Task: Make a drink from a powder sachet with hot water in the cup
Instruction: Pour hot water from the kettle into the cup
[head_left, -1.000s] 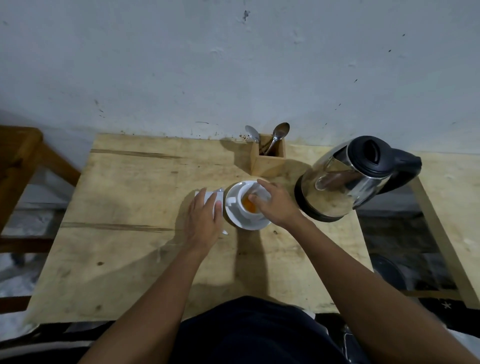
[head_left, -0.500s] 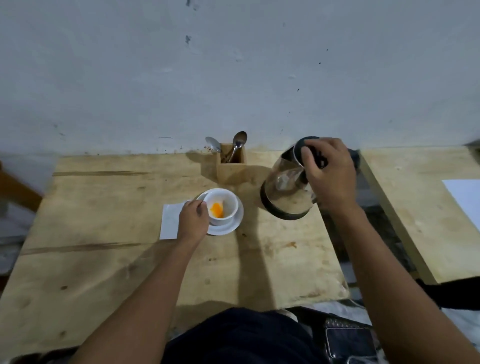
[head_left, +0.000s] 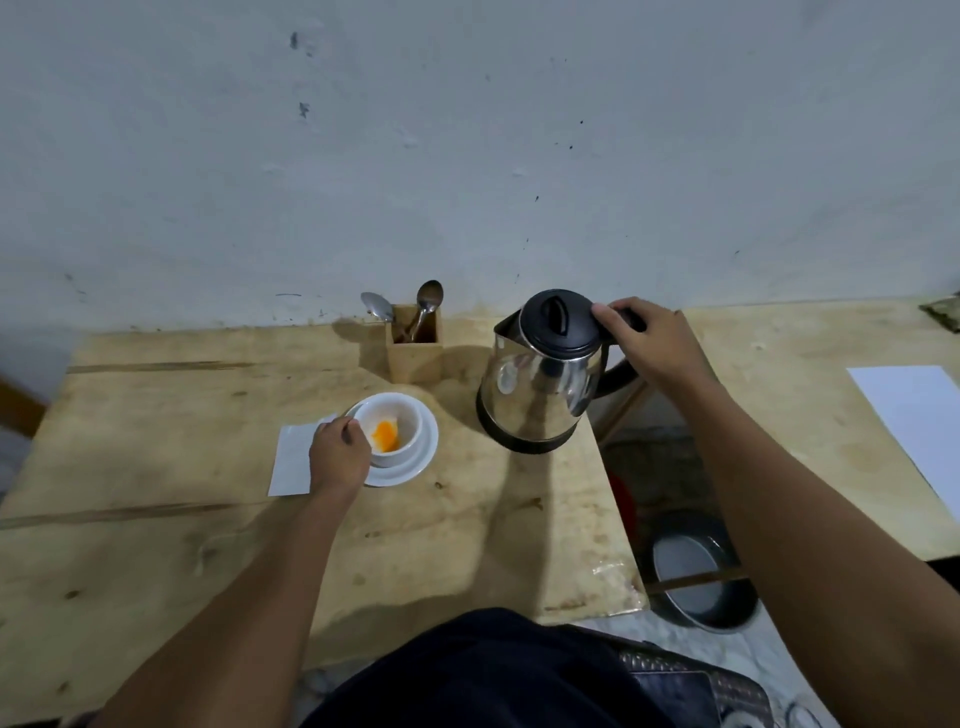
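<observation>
Gripping: right hand is closed round the black handle of the electric kettle, thumb tip at the edge of the black lid
Kettle: steel body, black base and lid, spout turned toward 10 o'clock; it stands at about 2 o'clock from the cup, near the right edge of the bench; whether its base touches the wood I cannot tell
Left hand: left hand rests against the 9 o'clock side of the cup, its fingers curled in at the rim; the cup handle is hidden, so whether they pinch it I cannot tell
Cup: white cup sits upright on a white saucer, roughly mid-bench
Powder: orange powder lies in a heap on the cup's bottom, with a paler patch beside it
Sachet: white sachet lies flat on the bench at 9 o'clock from the saucer, partly under the left hand
Spoon holder: wooden box stands at 12 o'clock from the cup, close to the wall, with two metal spoons sticking up out of it
Bench: pale wooden bench, stained; a second wooden surface at 3 o'clock carries a white sheet of paper
Gap between: a dark round pan sits on the floor below
</observation>
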